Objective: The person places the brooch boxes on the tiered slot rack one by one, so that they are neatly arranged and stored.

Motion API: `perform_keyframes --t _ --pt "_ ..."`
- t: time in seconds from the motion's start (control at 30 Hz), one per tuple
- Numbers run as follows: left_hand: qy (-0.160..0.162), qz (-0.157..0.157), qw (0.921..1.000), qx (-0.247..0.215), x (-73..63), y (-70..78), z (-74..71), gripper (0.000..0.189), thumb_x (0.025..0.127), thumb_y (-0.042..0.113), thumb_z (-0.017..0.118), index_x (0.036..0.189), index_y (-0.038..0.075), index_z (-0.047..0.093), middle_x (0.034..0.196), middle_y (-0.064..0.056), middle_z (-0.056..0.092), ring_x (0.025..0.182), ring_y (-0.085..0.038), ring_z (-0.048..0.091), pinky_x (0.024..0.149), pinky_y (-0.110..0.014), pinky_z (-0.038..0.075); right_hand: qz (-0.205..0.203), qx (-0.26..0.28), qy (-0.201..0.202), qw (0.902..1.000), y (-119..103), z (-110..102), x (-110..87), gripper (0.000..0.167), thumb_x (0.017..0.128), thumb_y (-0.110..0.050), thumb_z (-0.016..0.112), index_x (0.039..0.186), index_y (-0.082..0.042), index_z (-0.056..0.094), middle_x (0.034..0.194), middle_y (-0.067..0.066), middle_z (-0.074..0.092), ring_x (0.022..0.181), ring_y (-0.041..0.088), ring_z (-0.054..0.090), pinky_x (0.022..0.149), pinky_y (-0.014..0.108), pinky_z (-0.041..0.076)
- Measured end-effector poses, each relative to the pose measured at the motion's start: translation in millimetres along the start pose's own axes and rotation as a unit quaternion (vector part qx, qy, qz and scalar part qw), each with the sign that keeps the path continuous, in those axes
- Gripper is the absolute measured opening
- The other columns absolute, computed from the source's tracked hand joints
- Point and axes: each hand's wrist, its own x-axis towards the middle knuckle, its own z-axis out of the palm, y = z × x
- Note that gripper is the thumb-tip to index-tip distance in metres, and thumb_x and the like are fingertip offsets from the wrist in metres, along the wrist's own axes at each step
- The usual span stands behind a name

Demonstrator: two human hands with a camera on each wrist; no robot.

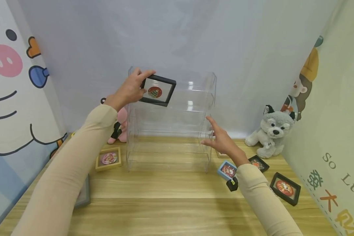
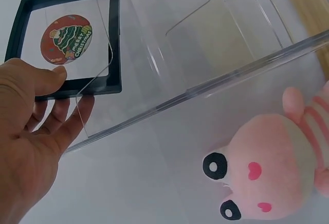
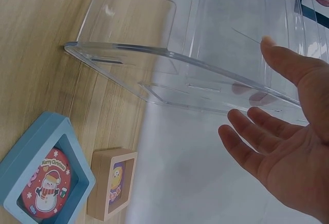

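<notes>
My left hand [image 1: 131,88] pinches a black display frame [image 1: 171,88] by its left side, at the upper tiers of a clear acrylic rack [image 1: 168,129]. Inside the frame sits a round red badge [image 1: 155,92] with a green Christmas tree. In the left wrist view the thumb lies on the frame's front and the other fingers are behind it; the frame hangs tilted. Beside the rack's right side panel is my right hand [image 1: 222,141], its fingers spread around the edge and holding nothing. Whether its fingertips touch the panel I cannot tell.
Right of the rack lie a blue frame [image 1: 227,170], a black hexagonal piece [image 1: 232,184], black frames [image 1: 285,188] and a grey husky plush [image 1: 272,131]. On the left are a yellow frame [image 1: 108,159], a grey frame [image 1: 83,193] and a pink plush [image 2: 272,167].
</notes>
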Motion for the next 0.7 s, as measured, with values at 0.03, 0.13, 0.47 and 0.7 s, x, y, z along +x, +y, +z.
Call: perform_keyframes --t 0.03,0.13,0.47,0.7 --pt "-0.002 -0.005 1.0 -0.001 -0.3 -0.2 -0.1 0.072 0.093 -0.007 0.056 0.156 0.018 0.032 0.121 -0.025 0.04 0.093 -0.034 0.045 0.076 -0.047 0.041 0.0 0.0 0.0 1.0 0.0 -0.2 0.1 0.099 0.09 -0.022 0.075 0.161 -0.026 0.006 0.145 0.031 0.044 0.123 0.052 0.054 0.098 0.065 0.048" --pt "-0.007 -0.02 0.9998 -0.001 -1.0 -1.5 -0.5 0.072 0.094 -0.005 0.057 0.157 0.017 0.031 0.122 -0.025 0.041 0.09 -0.034 0.044 0.076 -0.047 0.04 0.001 0.002 -0.002 1.0 -0.4 -0.7 0.5 0.099 0.09 -0.022 0.074 0.161 -0.026 0.006 0.146 0.032 0.044 0.124 0.052 0.054 0.098 0.065 0.047" --pt "-0.029 -0.071 0.997 0.006 -2.1 -0.8 -1.7 0.071 0.097 0.001 0.057 0.158 0.018 0.027 0.133 -0.026 0.042 0.104 -0.038 0.05 0.083 -0.049 0.045 0.003 0.001 -0.002 1.0 -2.0 -1.7 0.5 0.098 0.09 -0.023 0.074 0.16 -0.022 0.007 0.146 0.032 0.043 0.124 0.052 0.053 0.098 0.065 0.047" --pt "-0.044 -0.101 0.9938 0.013 -2.0 3.3 -0.9 0.072 0.097 0.0 0.056 0.159 0.019 0.025 0.134 -0.025 0.041 0.099 -0.035 0.05 0.081 -0.046 0.047 0.01 0.004 -0.003 0.9999 -3.4 -1.1 -1.8 0.098 0.09 -0.023 0.074 0.161 -0.025 0.006 0.147 0.031 0.042 0.125 0.054 0.051 0.098 0.066 0.047"
